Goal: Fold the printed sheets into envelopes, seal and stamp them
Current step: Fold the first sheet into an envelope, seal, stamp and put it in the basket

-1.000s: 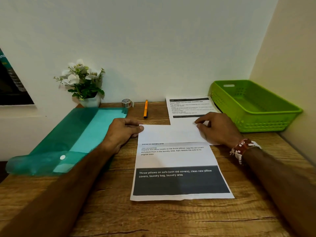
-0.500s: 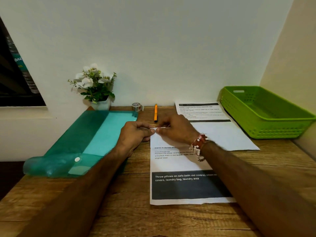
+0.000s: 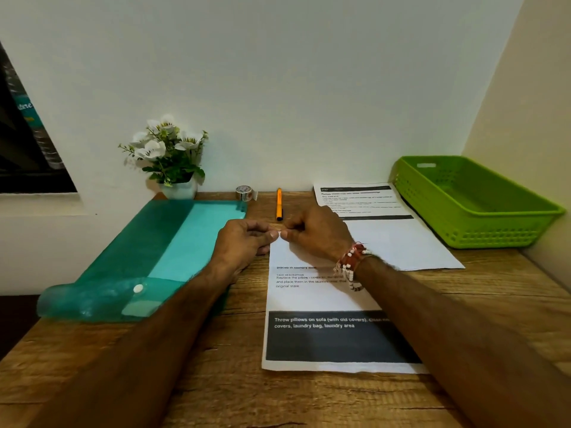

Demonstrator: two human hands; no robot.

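Printed sheet (image 3: pixel 312 299) lying flat on the wooden desk (image 3: pixel 216 387), far portion folded over toward the person, dark text band at the near end. Left hand (image 3: pixel 247 242) and right hand (image 3: pixel 315 236) meet at the fold's far-left corner, each pinching the paper edge between thumb and forefinger. Second printed sheet (image 3: pixel 401 242) lies just to the right, beside a green plastic basket (image 3: pixel 475 211). Teal document folder (image 3: pixel 173 251) at left; orange pen (image 3: pixel 279 208) and tape roll (image 3: pixel 244 193) near the wall.
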